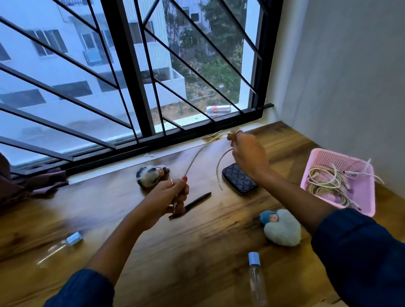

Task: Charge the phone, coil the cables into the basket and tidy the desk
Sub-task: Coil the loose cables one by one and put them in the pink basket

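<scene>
Wood-grain surface (203,238) runs under a barred window, with a grey wall on the right side. Both hands are raised over it and share one thin pale cable (194,160). The left hand (169,197) is curled round one stretch of it, fingers closed on the cord, with a short end hanging below the fist. The right hand (246,150), farther out toward the window, pinches the cable near its fingertips, and a loose tail droops from it toward the patterned phone (239,179) lying just below its wrist. Between the two hands the cord runs up in a shallow arc.

Judging by that sag, the cable is light and limp, with a little springiness that will likely make loops want to open. Holding it a short way in from each end and winding around the left hand's fingers should keep coils even; the plug ends are best not bent sharply. The cord looks smooth, so a loose pinch may let it slide.

Right of the right forearm sits the pink basket (360,201), already holding other coiled cables. A black pen (195,202) lies just under the left hand.
</scene>
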The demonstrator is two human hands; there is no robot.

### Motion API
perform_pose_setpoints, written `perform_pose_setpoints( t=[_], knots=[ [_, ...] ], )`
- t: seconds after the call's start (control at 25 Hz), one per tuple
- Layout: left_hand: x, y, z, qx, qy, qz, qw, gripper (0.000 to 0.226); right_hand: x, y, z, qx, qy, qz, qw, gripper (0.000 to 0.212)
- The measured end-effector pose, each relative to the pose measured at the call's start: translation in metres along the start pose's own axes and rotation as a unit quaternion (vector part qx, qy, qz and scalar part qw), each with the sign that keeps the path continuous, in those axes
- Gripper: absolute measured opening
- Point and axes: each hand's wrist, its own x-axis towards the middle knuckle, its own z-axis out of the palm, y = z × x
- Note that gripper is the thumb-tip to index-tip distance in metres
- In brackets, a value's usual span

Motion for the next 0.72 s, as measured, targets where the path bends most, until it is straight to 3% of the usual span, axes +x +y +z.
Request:
perform_pose_setpoints(
  t=[0.12,0.24,0.36,0.48,0.56,0.64,0.72],
  knots=[
    [-0.008,0.019,0.003,-0.156,-0.056,0.021,0.986,0.031,0.015,0.004,-0.018,-0.018,0.014,0.02,1.0,0.025],
    [-0.009,0.058,0.013,-0.318,-0.104,0.112,0.936,0.024,0.019,0.005,-0.019,0.035,-0.008,0.03,0.999,0.024],
    [-0.004,0.112,0.029,-0.38,-0.144,0.218,0.887,0.028,0.014,-0.011,-0.02,0.136,-0.076,0.022,0.988,0.021],
    [0.01,0.157,0.042,-0.345,-0.145,0.278,0.885,0.031,0.001,-0.041,-0.028,0.223,-0.206,0.004,0.953,0.019],
    [0.024,0.175,0.044,-0.308,-0.106,0.308,0.894,0.033,-0.007,-0.055,-0.036,0.249,-0.243,-0.014,0.937,0.012],
    [0.036,0.182,0.035,-0.213,-0.014,0.356,0.91,0.042,-0.011,-0.062,-0.049,0.261,-0.251,-0.037,0.931,0.007],
    [0.041,0.186,0.021,-0.041,0.097,0.408,0.907,0.05,-0.011,-0.062,-0.062,0.257,-0.246,-0.043,0.934,0.011]
  ],
)
